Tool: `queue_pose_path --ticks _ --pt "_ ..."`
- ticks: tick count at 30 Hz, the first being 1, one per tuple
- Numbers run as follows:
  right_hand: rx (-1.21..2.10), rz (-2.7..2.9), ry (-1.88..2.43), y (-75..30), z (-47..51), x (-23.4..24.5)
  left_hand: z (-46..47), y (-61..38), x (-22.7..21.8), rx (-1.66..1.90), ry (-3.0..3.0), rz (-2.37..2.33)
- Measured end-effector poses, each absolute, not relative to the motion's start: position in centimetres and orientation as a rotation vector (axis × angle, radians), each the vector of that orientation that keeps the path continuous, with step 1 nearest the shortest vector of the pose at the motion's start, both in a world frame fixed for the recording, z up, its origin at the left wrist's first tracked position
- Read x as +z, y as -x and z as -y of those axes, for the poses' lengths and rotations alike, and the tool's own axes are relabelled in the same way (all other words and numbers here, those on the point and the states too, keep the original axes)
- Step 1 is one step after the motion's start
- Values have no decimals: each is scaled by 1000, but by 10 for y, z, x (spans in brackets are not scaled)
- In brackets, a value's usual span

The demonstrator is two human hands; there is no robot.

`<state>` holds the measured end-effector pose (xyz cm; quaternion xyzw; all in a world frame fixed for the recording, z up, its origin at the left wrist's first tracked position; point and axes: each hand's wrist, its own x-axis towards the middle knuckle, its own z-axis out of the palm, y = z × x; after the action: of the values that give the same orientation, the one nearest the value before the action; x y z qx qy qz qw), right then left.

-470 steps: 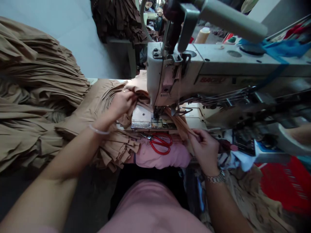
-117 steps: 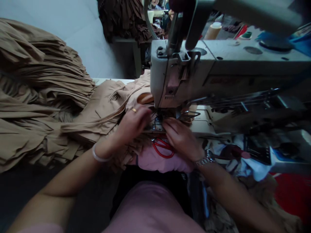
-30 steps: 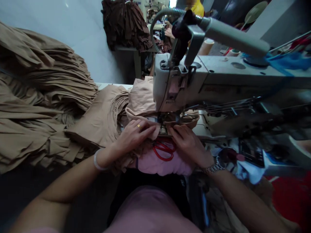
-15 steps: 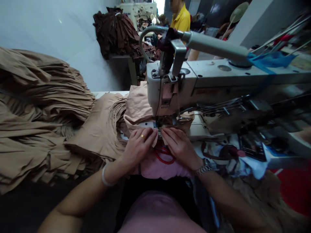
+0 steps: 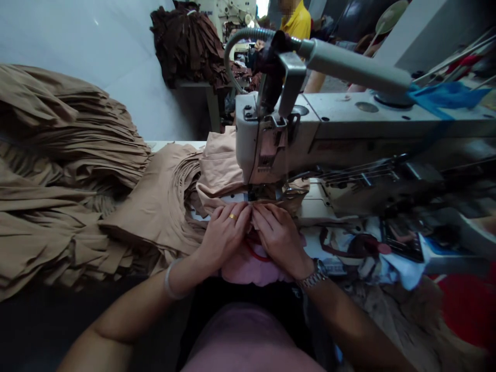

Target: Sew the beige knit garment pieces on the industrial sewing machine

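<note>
My left hand (image 5: 225, 235), with a gold ring, is closed at the fingertips on the near edge of a piece of beige fabric (image 5: 219, 165). Beside it my right hand (image 5: 281, 237) pinches the same edge, its fingertips almost touching the left ones. Both are just in front of the needle area of a white sewing machine (image 5: 248, 137). The fabric spreads behind the hands and around the machine's bed; my fingers hide most of the gripped edge. Below my hands a red loop (image 5: 256, 254) shows partly over pink cloth (image 5: 248, 271).
Stacked beige fabric pieces (image 5: 151, 206) lie left of the machine, beside larger piles (image 5: 96, 134). Right of my hands are a phone-like dark device (image 5: 406, 243) and white cloth (image 5: 411, 274). Behind are a dark brown fabric bundle (image 5: 189, 46) and a person in yellow (image 5: 298, 23).
My hands have come together at the fabric edge, the right one shifting left. The red loop is more covered now. The camera view has shifted slightly.
</note>
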<state>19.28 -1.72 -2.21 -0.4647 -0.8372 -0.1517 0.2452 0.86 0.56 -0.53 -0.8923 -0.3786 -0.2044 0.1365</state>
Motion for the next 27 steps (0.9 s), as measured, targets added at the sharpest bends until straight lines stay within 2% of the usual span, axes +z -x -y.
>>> queue_pose_path --ticks 4,10,21,27 --pt "-408 2277 1265 -192 18 -20 -7 -6 -8 -570 2627 1078" --pt "-226 2253 1299 -196 15 -21 -9 -4 -6 -559 2649 1099" --pt "-281 2239 1439 -190 9 -12 -13 -7 5 -485 2702 1095" --pt "-247 2172 1179 -200 11 -18 -17 5 6 -656 2820 899"
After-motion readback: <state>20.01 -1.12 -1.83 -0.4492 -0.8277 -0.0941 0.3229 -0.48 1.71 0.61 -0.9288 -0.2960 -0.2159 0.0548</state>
